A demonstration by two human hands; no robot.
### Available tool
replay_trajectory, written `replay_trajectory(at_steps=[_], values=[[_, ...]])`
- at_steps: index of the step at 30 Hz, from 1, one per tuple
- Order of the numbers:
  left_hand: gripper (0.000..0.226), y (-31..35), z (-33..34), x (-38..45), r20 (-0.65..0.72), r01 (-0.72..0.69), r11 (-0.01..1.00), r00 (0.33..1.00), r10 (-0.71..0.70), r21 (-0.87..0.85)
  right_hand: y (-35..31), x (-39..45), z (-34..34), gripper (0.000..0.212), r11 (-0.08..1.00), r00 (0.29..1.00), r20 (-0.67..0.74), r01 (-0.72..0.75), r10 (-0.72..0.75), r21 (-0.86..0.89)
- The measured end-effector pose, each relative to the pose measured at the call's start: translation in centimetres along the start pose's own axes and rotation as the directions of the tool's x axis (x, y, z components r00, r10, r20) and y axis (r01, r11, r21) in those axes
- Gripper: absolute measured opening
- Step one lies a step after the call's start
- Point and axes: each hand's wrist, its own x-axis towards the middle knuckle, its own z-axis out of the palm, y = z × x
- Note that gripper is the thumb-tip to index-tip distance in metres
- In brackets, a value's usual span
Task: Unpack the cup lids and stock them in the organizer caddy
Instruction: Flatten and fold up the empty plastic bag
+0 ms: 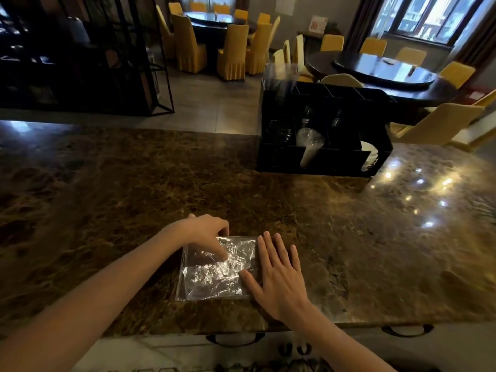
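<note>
A clear crinkled plastic bag [214,275] lies flat on the brown marble counter [134,183] near its front edge. My left hand [206,232] is over the bag's far left part, its fingers bent down and pressing on the plastic. My right hand [279,275] lies flat with straight fingers on the bag's right edge. The black organizer caddy [322,159] stands at the counter's far right. Its front slots hold clear lids [310,139], dark lids [279,132] and white lids [369,157]. A clear sleeve [280,73] sticks up from its back left compartment.
Drawer handles [233,340] run along the counter's front below my arms. Beyond the counter are round dark dining tables [383,71] with yellow chairs and a black metal shelf frame [107,63] at the left.
</note>
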Motion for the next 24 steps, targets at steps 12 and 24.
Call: replay_trajectory(at_steps=[12,24], values=[[0.035,-2.0,1.5,-1.4,0.116,-0.168,0.858,0.96,0.253,-0.485,3.4,-0.8,-1.0,0.103,0.999,0.999,-0.043,-0.006,0.004,-0.038],[0.023,-2.6,3.0,-2.2,-0.092,-0.201,0.695,0.977,0.191,-0.69,7.5,-2.5,-3.0,0.104,0.938,0.981,0.073,-0.192,0.178,0.288]])
